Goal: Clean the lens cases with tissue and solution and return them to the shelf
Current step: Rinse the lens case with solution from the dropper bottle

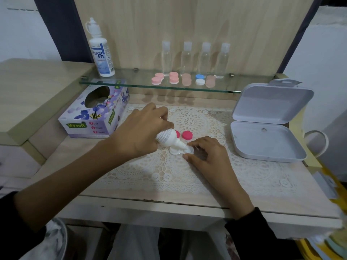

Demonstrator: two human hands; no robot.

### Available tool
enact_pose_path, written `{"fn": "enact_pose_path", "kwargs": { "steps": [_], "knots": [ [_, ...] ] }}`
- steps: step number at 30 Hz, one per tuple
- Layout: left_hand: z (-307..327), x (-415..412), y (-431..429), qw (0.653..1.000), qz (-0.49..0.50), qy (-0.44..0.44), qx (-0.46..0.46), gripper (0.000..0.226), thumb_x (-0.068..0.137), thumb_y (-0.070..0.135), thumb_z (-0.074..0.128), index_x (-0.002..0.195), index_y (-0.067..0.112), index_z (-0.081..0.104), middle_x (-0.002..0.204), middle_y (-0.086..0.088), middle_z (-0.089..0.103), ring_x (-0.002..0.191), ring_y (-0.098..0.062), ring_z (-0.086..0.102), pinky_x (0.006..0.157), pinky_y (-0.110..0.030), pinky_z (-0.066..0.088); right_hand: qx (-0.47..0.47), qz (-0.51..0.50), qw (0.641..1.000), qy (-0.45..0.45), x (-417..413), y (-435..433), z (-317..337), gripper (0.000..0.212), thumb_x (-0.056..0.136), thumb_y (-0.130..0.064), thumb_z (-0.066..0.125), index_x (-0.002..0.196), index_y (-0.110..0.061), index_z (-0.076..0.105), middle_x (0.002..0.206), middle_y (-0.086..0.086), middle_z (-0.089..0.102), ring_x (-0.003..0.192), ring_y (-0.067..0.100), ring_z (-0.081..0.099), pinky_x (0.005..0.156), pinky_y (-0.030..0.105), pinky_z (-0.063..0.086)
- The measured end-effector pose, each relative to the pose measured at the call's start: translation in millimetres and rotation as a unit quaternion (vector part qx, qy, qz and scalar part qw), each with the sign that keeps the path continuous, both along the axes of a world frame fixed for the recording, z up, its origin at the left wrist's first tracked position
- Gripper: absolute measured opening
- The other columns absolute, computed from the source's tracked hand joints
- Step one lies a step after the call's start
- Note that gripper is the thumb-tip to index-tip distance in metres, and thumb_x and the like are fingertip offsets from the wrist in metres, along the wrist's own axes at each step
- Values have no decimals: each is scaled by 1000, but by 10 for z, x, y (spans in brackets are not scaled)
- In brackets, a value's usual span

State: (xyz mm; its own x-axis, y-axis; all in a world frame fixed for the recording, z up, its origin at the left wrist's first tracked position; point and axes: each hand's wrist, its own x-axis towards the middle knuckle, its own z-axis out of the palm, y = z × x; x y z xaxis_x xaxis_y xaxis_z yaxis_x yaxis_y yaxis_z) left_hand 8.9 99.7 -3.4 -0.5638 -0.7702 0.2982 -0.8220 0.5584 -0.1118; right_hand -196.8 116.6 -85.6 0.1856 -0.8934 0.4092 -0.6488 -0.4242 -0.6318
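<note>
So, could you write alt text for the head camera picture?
The left hand tips a white solution bottle, nozzle down, over a white lens case that the right hand holds on a lace mat. Two pink caps lie behind.

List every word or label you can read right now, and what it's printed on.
"REAM EYE": tall bottle; anything before it is out of view.
"Mysoft": tissue box, front and side.
"Soft Facial Tissue": tissue box front.
Small bottle gripped by the left hand: print too small to read.
Tall bottle's fine print: blurred.
Lens case pinched by the right hand: no text seen.
</note>
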Motion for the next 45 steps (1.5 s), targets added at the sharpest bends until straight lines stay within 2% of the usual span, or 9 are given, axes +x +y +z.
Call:
{"fn": "enact_pose_path", "kwargs": {
  "steps": [6, 14, 34, 39, 41, 45],
  "knots": [
    [43, -78, -32, 999, -7, -32, -24, 37, 64, 14, 77, 101, 18, 71, 92, -2, 55, 87, -24, 46, 55, -32, 33, 2, 1, 1000, 8, -4, 6, 1, 21, 80, -25, 76, 99, -17, 71, 93, -5, 62, 89, 11, 50, 73, 13, 32],
    [58, -97, -33, 999, -3, -33, -24, 33, 66, 18, 77, 98, 19, 72, 88, 0, 53, 86, -22, 45, 55, -31, 29, 0, -2, 1000, 12, -8, -5, -11, 22, 80, -25, 75, 99, -15, 71, 92, -5, 61, 90, 11, 49, 73, 12, 32],
    [17, -63, -62, 1000, -5, -18, -23, 30, 63, 20, 80, 92, 19, 73, 83, 0, 52, 82, -22, 46, 53, -31, 37, 0, 0, 1000, 4, 1, -6, -5, 21, 80, -25, 76, 98, -16, 71, 92, -4, 61, 89, 11, 50, 72, 14, 33],
    [-71, 22, -19, 999, 28, 24, 38, 42, 72, 28, 77, 112, 23, 67, 95, 1, 51, 89, -15, 38, 65, -37, 45, 1, 2, 1000, -8, 4, -4, -5, 21, 80, -24, 76, 98, -16, 71, 92, -5, 62, 89, 12, 51, 75, 21, 38],
    [-134, 64, -19, 996, 37, 54, 58, 48, 71, 30, 78, 117, 25, 64, 94, 6, 44, 88, -12, 35, 66, -35, 41, 0, 2, 1000, -9, 2, -6, -9, 22, 80, -25, 76, 99, -16, 71, 93, -5, 62, 90, 12, 52, 76, 22, 39],
    [-297, 163, -28, 983, 74, 147, 79, 57, 66, 30, 83, 118, 26, 62, 99, 7, 49, 94, -13, 44, 74, -33, 39, 4, 3, 1000, -19, 0, 0, -10, 19, 80, -24, 76, 97, -17, 71, 92, -6, 62, 90, 12, 52, 75, 23, 39]
  ]
}}
